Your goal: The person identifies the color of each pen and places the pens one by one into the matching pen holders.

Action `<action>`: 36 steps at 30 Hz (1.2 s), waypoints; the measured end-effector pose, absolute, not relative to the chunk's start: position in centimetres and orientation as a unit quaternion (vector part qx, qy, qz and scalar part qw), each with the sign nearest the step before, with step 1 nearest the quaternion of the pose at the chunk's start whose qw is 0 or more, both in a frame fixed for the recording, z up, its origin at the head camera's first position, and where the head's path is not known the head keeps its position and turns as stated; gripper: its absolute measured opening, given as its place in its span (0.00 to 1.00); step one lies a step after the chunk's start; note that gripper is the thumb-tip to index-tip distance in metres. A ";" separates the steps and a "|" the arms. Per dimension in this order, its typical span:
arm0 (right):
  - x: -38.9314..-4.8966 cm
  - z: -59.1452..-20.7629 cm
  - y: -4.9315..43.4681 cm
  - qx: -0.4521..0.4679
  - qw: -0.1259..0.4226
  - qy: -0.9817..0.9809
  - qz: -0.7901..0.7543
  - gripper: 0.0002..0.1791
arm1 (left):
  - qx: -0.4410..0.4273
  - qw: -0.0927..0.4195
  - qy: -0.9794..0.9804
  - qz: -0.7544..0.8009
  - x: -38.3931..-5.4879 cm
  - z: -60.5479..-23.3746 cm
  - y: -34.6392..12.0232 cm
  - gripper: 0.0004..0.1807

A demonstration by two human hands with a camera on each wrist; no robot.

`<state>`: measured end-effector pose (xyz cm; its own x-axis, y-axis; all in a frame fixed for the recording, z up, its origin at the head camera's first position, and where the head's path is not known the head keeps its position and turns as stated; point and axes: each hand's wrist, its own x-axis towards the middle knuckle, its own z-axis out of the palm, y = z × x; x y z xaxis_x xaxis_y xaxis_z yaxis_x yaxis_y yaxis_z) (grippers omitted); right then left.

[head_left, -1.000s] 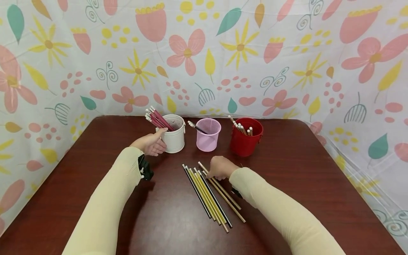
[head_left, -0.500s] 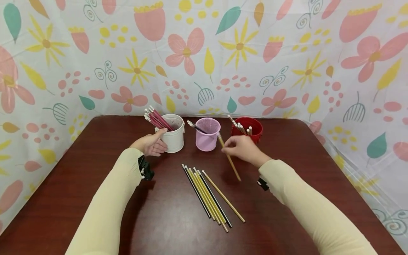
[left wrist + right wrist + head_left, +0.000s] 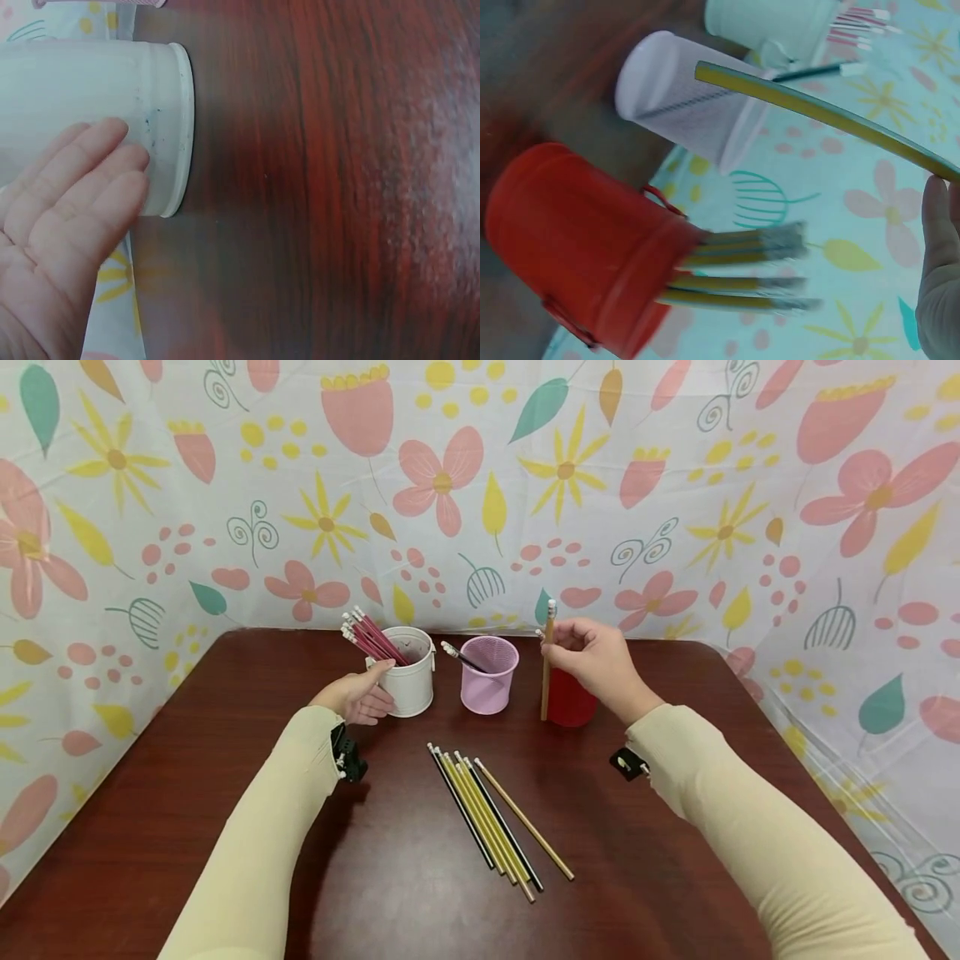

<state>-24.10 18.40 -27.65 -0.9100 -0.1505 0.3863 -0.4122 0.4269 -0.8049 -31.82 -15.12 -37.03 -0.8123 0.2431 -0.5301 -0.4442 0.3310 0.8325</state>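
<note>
My right hand (image 3: 600, 658) pinches a gold pencil (image 3: 546, 689) near its eraser end. The pencil hangs upright in front of the red bucket (image 3: 572, 703), its lower end free in the right wrist view. That bucket holds several pencils with pale erasers (image 3: 742, 285), mostly hidden by my hand in the head view. My left hand (image 3: 362, 695) rests against the white bucket (image 3: 413, 689), thumb by the rim and fingers fairly straight along its side. Pink pencils (image 3: 371, 637) lean out of it. On the table lie several gold and black pencils (image 3: 491, 818).
Between the two buckets stands a lilac mesh cup (image 3: 485, 695) with dark pencils (image 3: 461, 657) leaning left. A floral sheet (image 3: 480, 485) hangs behind the brown table (image 3: 405, 877).
My right hand has lifted one gold pencil from the table, carried it up and right to the red bucket, and turned it upright. My left hand has stayed at the white bucket.
</note>
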 end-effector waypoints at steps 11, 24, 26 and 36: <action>-25.9 -23.1 17.9 0.210 0.242 -0.783 0.533 0.12 | -0.076 0.277 0.762 0.580 -31.6 -37.0 -15.0 0.47; -27.9 -21.6 21.7 0.142 0.296 -0.737 0.591 0.12 | -0.067 0.288 0.751 0.590 -31.3 -37.6 -15.0 0.48; -28.1 -21.2 22.2 0.140 0.305 -0.724 0.603 0.13 | -0.071 0.286 0.752 0.589 -31.4 -37.6 -15.0 0.48; -28.7 -21.7 23.3 0.097 0.311 -0.765 0.556 0.10 | -0.074 0.281 0.747 0.598 -31.5 -37.4 -15.0 0.48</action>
